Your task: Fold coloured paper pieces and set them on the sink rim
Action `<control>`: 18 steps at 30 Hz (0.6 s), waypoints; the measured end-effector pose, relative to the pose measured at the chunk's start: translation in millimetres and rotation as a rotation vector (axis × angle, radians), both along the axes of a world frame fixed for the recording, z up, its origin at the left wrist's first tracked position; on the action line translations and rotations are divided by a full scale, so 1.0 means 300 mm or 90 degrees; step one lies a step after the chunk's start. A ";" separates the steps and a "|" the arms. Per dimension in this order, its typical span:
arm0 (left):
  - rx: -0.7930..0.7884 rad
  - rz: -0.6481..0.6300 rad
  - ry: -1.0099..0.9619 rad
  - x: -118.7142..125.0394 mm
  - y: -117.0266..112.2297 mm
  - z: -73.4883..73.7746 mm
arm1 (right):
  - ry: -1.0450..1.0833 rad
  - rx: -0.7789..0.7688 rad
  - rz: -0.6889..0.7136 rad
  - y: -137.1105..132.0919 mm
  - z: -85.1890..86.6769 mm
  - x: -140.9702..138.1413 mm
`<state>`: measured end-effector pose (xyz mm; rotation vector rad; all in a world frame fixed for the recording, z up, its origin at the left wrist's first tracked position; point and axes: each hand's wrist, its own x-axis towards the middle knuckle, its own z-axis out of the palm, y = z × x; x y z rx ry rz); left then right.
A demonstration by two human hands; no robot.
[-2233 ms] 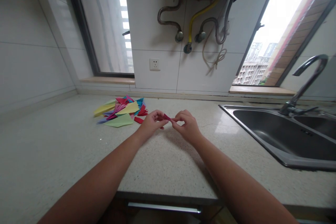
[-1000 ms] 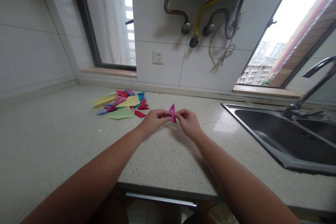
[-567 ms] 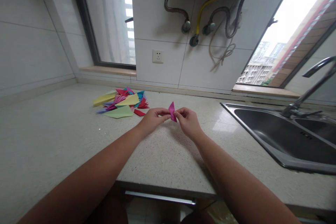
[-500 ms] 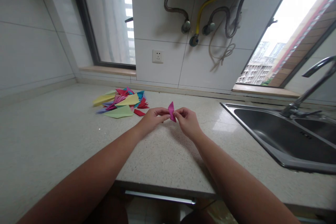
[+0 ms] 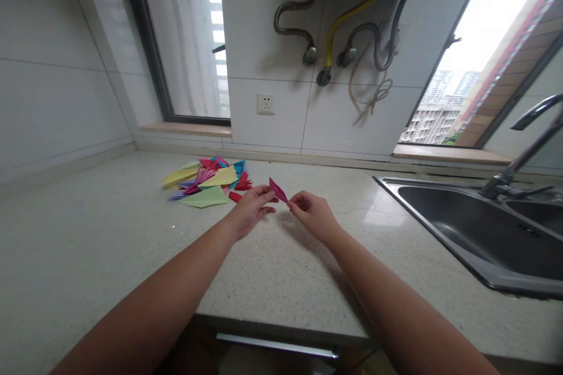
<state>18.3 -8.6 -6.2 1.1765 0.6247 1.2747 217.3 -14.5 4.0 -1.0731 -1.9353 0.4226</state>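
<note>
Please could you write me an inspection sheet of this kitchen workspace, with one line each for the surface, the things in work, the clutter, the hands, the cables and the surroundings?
Surface: speckled light countertop, flat.
Job's things: folded pink paper piece, held between both hands.
Clutter: pile of coloured paper pieces on the countertop, behind the left hand and nearer the wall.
Hands: left hand and right hand each pinch the pink piece with their fingertips.
Cables: loose cord and hoses hang on the tiled wall; nothing is plugged into the wall socket.
Surroundings: steel sink and tap on the right; left window; right window.
</note>
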 end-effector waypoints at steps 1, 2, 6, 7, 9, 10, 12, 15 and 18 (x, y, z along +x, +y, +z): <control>-0.003 -0.008 -0.009 -0.001 0.001 -0.002 | -0.006 0.006 0.003 0.001 -0.001 0.001; -0.007 -0.014 -0.015 -0.002 0.002 -0.003 | -0.009 0.011 0.004 0.002 -0.002 0.002; -0.019 -0.011 -0.026 -0.002 -0.002 0.000 | -0.015 0.024 -0.007 0.003 0.002 0.004; -0.022 -0.013 -0.027 -0.002 -0.003 0.002 | -0.020 0.024 -0.011 0.002 0.004 0.005; -0.027 -0.022 -0.028 -0.002 -0.005 0.004 | -0.035 0.025 -0.024 -0.001 0.009 0.006; -0.029 -0.025 -0.028 -0.002 -0.005 0.003 | -0.041 0.026 -0.030 -0.003 0.012 0.007; -0.034 -0.025 -0.028 -0.003 -0.001 -0.001 | -0.050 0.030 -0.038 -0.008 0.018 0.007; -0.041 -0.016 -0.025 -0.008 0.007 -0.010 | -0.057 0.037 -0.040 -0.014 0.024 0.006; -0.051 -0.005 -0.011 -0.013 0.011 -0.015 | -0.073 0.044 -0.044 -0.016 0.030 0.009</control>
